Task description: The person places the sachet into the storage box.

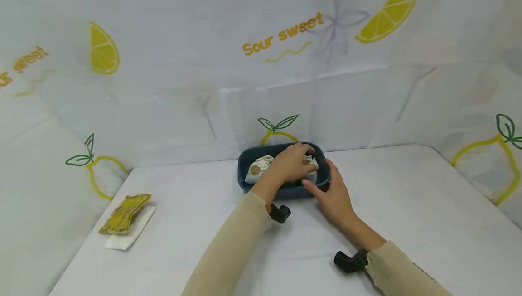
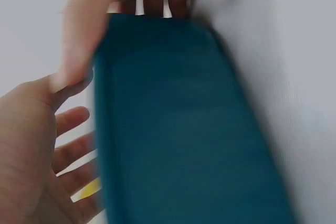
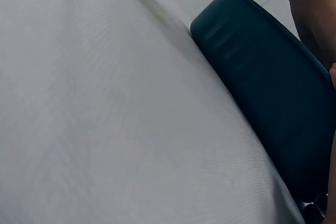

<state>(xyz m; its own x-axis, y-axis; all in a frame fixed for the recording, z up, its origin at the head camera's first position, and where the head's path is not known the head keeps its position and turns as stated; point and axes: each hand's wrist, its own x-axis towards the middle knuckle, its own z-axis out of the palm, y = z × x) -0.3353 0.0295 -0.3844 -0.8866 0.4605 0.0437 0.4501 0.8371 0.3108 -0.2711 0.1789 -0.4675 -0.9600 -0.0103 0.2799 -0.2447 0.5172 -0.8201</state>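
Observation:
A dark teal plastic basket (image 1: 241,171) stands at the back of the table, with two white sachets inside, a left sachet (image 1: 258,169) and a right sachet (image 1: 311,177), each bearing a white flower. My left hand (image 1: 288,163) reaches over the near rim, its fingers spread about the right sachet; whether they touch it is unclear. With its thumb on the near side and fingers round the right end, my right hand (image 1: 335,196) grips the basket. The left wrist view shows the basket's outer wall (image 2: 178,129) close up, blurred. In the right wrist view, the basket (image 3: 262,77) rests on the cloth.
A yellow patterned sachet (image 1: 126,213) overlaps a white one (image 1: 129,230) at the table's left edge. White cloth covers the table (image 1: 195,223); a lemon-printed curtain (image 1: 171,60) hangs right behind the basket. Black devices (image 1: 351,262) sit at both wrists.

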